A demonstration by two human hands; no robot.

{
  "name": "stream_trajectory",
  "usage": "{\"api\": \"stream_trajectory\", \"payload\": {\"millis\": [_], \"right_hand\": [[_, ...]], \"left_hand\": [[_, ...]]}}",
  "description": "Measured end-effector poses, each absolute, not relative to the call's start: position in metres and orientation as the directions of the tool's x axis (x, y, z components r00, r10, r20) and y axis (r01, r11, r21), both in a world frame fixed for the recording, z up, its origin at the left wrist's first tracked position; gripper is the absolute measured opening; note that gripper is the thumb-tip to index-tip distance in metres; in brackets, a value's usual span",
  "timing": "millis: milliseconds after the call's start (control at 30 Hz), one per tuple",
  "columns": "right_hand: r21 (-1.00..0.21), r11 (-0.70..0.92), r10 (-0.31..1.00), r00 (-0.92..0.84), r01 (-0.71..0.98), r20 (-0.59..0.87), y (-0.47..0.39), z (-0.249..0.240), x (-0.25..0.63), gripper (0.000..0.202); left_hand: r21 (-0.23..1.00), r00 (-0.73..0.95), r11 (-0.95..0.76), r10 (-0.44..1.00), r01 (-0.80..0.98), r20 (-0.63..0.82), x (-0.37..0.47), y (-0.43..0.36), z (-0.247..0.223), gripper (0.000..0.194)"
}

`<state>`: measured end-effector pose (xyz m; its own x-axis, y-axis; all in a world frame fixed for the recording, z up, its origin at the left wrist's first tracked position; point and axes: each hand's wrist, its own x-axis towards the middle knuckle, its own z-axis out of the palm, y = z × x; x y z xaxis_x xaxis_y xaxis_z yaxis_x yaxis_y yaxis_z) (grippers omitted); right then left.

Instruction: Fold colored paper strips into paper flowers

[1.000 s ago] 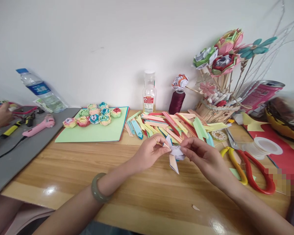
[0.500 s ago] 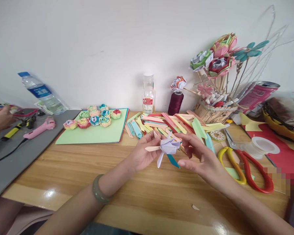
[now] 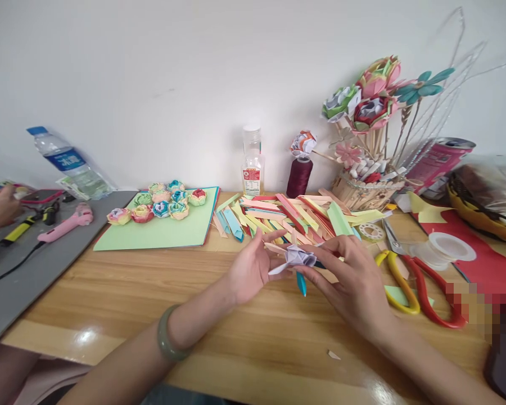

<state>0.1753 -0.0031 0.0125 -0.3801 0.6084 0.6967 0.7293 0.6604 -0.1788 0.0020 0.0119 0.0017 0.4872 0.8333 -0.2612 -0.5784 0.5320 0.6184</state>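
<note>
A pale lilac folded paper flower point(image 3: 300, 256) is between my hands, with a blue strip end hanging below it and pale strips sticking out to its left. My right hand point(image 3: 352, 275) pinches the flower from the right with thumb and fingers. On the other side, my left hand point(image 3: 255, 267) is turned palm up with its fingers apart, some of them reaching behind the flower; whether they touch it is hidden. Behind both hands lies a pile of folded coloured paper strips point(image 3: 290, 212).
Several finished paper flowers point(image 3: 161, 208) sit on green paper point(image 3: 152, 236). Scissors point(image 3: 425, 281), a clear spool point(image 3: 451, 247) and a flower basket point(image 3: 365, 191) are at right. A pink glue gun point(image 3: 67, 223), bottle point(image 3: 69, 160) and another person's hand point(image 3: 0, 207) are at left.
My right hand has moved left and closed on the flower. My left hand's fingers have opened from their pinch. The flower has shifted slightly right and turned, and the view has shifted a little.
</note>
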Motion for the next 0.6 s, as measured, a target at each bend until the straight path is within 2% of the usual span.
{"api": "stream_trajectory", "payload": {"millis": [67, 167, 233, 300, 400, 600], "right_hand": [[-0.211, 0.649, 0.639, -0.374, 0.731, 0.673, -0.0022, 0.0106, 0.1766, 0.023], [-0.34, 0.681, 0.685, -0.402, 0.648, 0.608, -0.0033, 0.0116, 0.1761, 0.034], [-0.437, 0.693, 0.706, -0.417, 0.573, 0.573, -0.0045, 0.014, 0.1748, 0.039], [-0.482, 0.699, 0.709, -0.425, 0.528, 0.563, -0.005, 0.0158, 0.1738, 0.038], [-0.415, 0.717, 0.681, -0.436, 0.56, 0.588, -0.0037, 0.0151, 0.1735, 0.034], [-0.129, 0.74, 0.574, -0.521, 0.66, 0.631, -0.0026, 0.0092, 0.1726, 0.033]], "left_hand": [[0.692, 0.48, 0.454, 0.859, -0.561, -0.175, 0.002, 0.0085, 0.005, 0.047], [0.775, 0.422, 0.365, 0.896, -0.515, -0.142, 0.0036, 0.0042, 0.0075, 0.049], [0.783, 0.387, 0.348, 0.91, -0.516, -0.149, 0.0049, 0.0033, 0.0074, 0.047], [0.772, 0.376, 0.354, 0.912, -0.528, -0.161, 0.006, 0.0035, 0.0066, 0.042], [0.77, 0.394, 0.384, 0.9, -0.51, -0.188, 0.0078, 0.0035, 0.0055, 0.036], [0.838, 0.365, 0.379, 0.901, -0.393, -0.236, 0.0114, 0.0009, 0.0043, 0.041]]}}
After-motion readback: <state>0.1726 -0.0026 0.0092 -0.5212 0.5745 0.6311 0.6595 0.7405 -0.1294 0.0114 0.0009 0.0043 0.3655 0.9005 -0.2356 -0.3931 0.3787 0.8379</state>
